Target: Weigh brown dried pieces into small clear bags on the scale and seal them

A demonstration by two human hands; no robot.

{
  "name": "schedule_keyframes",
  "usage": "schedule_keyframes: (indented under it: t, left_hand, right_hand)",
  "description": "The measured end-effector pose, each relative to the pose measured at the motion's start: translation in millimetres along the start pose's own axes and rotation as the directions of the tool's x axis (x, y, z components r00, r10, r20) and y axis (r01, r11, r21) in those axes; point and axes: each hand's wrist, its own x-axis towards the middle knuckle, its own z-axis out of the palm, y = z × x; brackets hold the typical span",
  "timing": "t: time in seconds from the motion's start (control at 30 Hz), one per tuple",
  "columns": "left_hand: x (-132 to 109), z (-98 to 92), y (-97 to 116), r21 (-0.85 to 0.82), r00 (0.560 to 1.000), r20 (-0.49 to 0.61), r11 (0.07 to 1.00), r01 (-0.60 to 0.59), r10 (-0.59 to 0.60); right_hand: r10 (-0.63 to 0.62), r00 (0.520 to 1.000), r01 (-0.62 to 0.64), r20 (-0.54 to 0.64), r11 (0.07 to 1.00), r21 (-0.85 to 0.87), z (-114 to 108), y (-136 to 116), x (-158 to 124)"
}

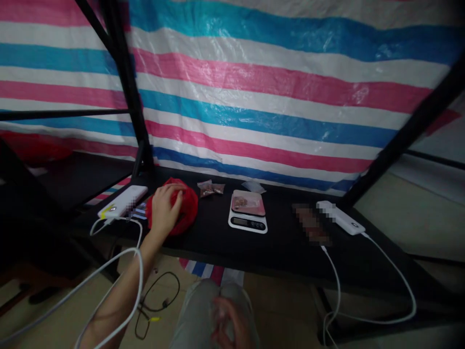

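My left hand (pixel 167 206) lies over a red plastic bag (pixel 189 206) on the black table, its fingers curled into the bag's crumpled top. What lies inside the bag is hidden. Above my lap, my right hand (pixel 228 320) is blurred, with its fingers bent together; whatever they may hold cannot be made out. In the middle of the table stands a white digital scale (pixel 248 223) with a pinkish plate. On that plate rests a small clear bag (pixel 247 201) with brownish contents. Small filled bags (pixel 210 188) lie behind, between the red bag and the scale.
A flat clear bag (pixel 254 186) lies behind the scale. White power banks (pixel 123 201) (pixel 341 218) sit at both sides, with a phone (pixel 311 224) at right. White cables (pixel 140 271) loop across my left arm. Black frame posts (pixel 123 72) and a striped sheet (pixel 254 111) enclose the table.
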Motion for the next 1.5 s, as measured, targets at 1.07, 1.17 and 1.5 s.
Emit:
schedule_keyframes:
  t: [1.07, 1.17, 1.5]
  left_hand:
    - [-3, -28.0, -62, 0.621, 0.946, 0.303, 0.777, -0.104, -0.116]
    - [4, -20.5, -58, 0.596, 0.93, 0.367, 0.759, -0.261, 0.031]
    - [56, 10.7, -56, 0.402, 0.661, 0.676, 0.59, -0.7, 0.324]
  right_hand:
    - [-0.459, 0.865, 0.495, 0.201, 0.846, -0.199, 37, -95, 264]
    - [-0.436, 0.891, 0.452, 0.124, 0.831, -0.325, 38, -89, 267]
    - [-0.469, 0.883, 0.443, 0.013, 0.823, -0.356, 32, -93, 267]
